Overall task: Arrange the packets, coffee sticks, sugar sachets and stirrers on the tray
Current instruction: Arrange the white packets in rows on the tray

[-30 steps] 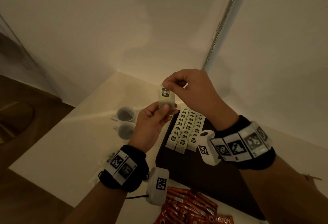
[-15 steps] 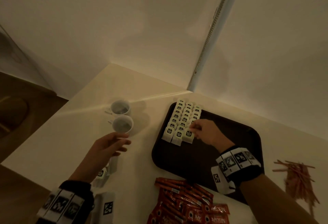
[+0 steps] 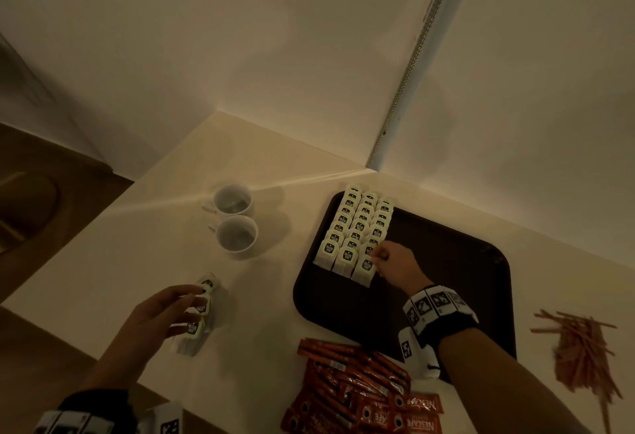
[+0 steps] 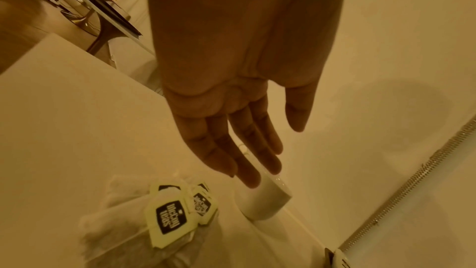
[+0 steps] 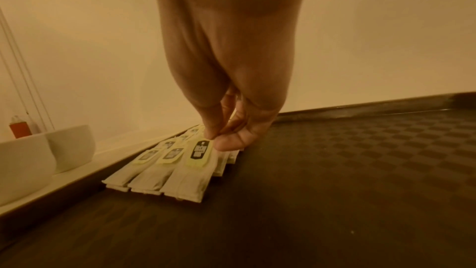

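Observation:
A dark tray (image 3: 446, 262) (image 5: 335, 170) lies on the pale counter, with three rows of tea bag packets (image 3: 357, 231) at its far left corner. My right hand (image 3: 383, 256) (image 5: 219, 136) pinches the tag of the nearest tea bag (image 3: 366, 267) (image 5: 199, 151) in the right row, which lies flat on the tray. My left hand (image 3: 185, 310) (image 4: 247, 156) hovers with straight fingers over a small loose pile of tea bags (image 3: 199, 323) (image 4: 167, 217) on the counter, holding nothing.
Two white cups (image 3: 237, 224) stand left of the tray; one cup (image 4: 262, 201) lies just beyond my left fingertips. Red coffee sticks (image 3: 360, 389) are heaped at the front. Wooden stirrers (image 3: 580, 351) lie right of the tray. Walls close the back.
Both hands held one tea bag in the air; the right hand carried it down onto the tray's right row. The left hand let go and moved down left over the loose pile.

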Motion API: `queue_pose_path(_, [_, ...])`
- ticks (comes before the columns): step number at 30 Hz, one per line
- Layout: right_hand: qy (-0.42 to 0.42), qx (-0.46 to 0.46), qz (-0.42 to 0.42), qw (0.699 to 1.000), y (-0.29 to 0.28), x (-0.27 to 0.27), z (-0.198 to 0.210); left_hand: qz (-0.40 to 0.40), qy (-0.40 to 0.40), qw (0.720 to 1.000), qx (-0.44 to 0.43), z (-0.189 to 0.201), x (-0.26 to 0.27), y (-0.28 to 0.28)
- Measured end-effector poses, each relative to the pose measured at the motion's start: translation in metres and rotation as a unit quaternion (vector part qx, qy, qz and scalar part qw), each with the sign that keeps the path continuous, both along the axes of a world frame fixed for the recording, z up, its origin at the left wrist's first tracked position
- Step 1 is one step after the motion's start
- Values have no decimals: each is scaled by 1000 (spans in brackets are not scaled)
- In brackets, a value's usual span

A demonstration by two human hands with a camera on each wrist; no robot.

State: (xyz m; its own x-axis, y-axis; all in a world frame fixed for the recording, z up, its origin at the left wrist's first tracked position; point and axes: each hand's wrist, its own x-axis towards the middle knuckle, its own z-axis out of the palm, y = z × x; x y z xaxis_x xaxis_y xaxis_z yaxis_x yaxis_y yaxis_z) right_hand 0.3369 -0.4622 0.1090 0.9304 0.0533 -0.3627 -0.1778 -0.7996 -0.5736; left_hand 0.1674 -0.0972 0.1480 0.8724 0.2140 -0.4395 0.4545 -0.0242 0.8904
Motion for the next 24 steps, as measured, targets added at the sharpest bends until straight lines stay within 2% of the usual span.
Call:
queue_pose_path(5, [-7,1,-18,1000,5,8,-6,25,-8,1000,-8,9,8,-3])
queue_pose_path(9, [-61,-13,-16,998,13,6,0,49,-38,998,32,15,12,5])
queue_pose_path(11, [-94,17,-4,995,22,-3,11,48,-52,991,111,13,15,14])
queue_pose_path(14, [-99,69,84,989,42,-29,28,-3,-42,959,280,5,18,24])
queue_pose_path(16, [-82,104,144,981,54,-49,33,-59,8,938,341,-2,16,26])
queue_pose_path(19, [-20,111,215,970,66,-75,29,-155,150,898,385,-17,11,21])
queue_pose_path(21, [17,106,239,965,70,-87,25,-176,204,871,410,-30,5,13])
queue_pose_path(24, [45,117,232,965,72,-102,23,-158,219,854,445,-47,-3,2])
